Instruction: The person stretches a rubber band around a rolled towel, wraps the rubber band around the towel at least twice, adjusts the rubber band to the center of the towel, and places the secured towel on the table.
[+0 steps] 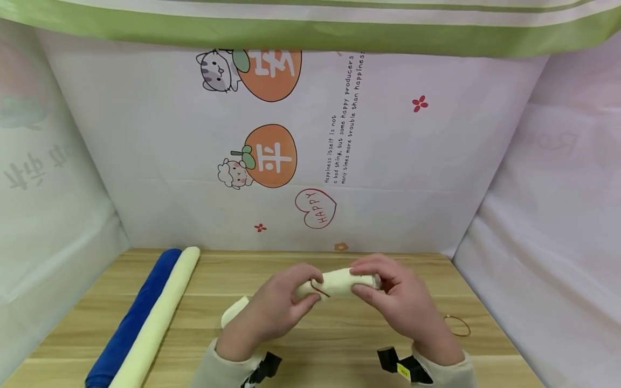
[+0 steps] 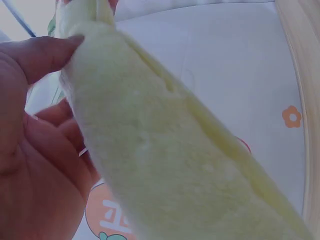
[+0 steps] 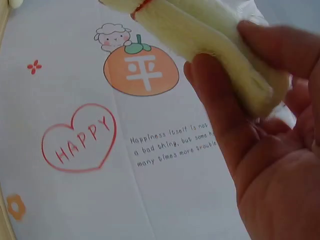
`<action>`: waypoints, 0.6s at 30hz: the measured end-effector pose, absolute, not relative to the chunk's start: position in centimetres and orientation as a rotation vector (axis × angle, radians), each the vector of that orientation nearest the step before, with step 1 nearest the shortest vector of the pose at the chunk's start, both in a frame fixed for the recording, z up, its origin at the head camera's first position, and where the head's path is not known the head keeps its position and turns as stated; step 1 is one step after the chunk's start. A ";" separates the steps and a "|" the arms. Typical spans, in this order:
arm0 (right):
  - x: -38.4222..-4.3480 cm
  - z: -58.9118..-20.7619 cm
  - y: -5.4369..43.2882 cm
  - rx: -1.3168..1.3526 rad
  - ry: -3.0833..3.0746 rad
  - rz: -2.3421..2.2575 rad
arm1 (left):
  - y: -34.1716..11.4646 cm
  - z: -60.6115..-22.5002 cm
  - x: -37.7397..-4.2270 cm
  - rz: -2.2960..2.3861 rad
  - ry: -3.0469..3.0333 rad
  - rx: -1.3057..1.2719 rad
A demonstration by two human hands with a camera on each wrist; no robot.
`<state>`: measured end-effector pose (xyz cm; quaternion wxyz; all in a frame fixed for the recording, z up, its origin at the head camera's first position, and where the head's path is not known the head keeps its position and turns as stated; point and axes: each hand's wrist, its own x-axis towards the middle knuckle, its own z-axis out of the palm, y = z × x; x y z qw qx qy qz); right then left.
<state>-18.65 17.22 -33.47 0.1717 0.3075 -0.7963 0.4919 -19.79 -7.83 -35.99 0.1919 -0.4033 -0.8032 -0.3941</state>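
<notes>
A pale yellow plush towel [image 1: 337,281], rolled and folded into a thick bundle, is held above the table by both hands. My left hand [image 1: 278,302] grips it beside a thin reddish-brown cord [image 1: 319,289] that lies across the roll. In the left wrist view a broad length of the towel [image 2: 150,135] runs past the thumb, and part shows left of the hand in the head view. My right hand [image 1: 400,293] pinches the right end between thumb and fingers. Seen from the right wrist, that towel end [image 3: 250,90] is folded, with the cord [image 3: 141,7] around it further along.
On the left of the wooden table [image 1: 194,345] lie a blue rolled cloth [image 1: 138,318] and a pale yellow rolled cloth [image 1: 157,318], side by side. A thin gold-brown loop [image 1: 460,325] rests near the right wrist. White printed fabric walls [image 1: 388,161] enclose the back and sides.
</notes>
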 end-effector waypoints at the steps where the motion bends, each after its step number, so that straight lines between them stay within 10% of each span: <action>1: -18.6 -33.4 17.2 0.818 -2.255 1.415 | -7.8 -36.0 -19.9 -1.117 -2.232 -1.177; 18: -18.7 -33.2 14.6 0.196 -2.197 2.051 | -7.1 -36.1 -19.8 -0.665 -1.936 -1.188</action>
